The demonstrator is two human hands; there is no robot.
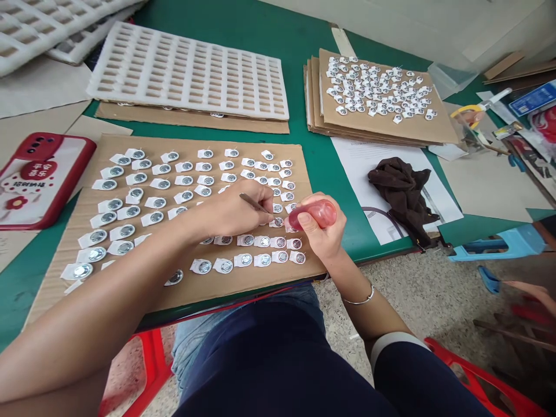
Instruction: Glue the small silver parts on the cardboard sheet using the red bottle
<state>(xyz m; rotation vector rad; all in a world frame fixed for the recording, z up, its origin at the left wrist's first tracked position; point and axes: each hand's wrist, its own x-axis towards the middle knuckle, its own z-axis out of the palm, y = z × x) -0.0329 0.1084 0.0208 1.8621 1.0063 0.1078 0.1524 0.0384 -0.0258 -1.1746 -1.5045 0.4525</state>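
one red bottle (322, 214) fills the right hand (325, 238)

Left arm (143, 278) is being extended diagonally, left hand (238, 209) is being held pinched; right forearm (354, 278) is being angled inward, right hand (325, 240) is being held curled.

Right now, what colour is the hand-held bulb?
The bulb is translucent pinkish red, best seen in the head view.

A dark navy top (269, 365) covers the torso, its short right sleeve (417, 370) edged with a broad pale band (393, 340). Faded blue jeans (191, 341) show below. A thin silvery bangle (360, 302) circles the right forearm; the left hand (234, 209) and right hand (326, 238) are bare.
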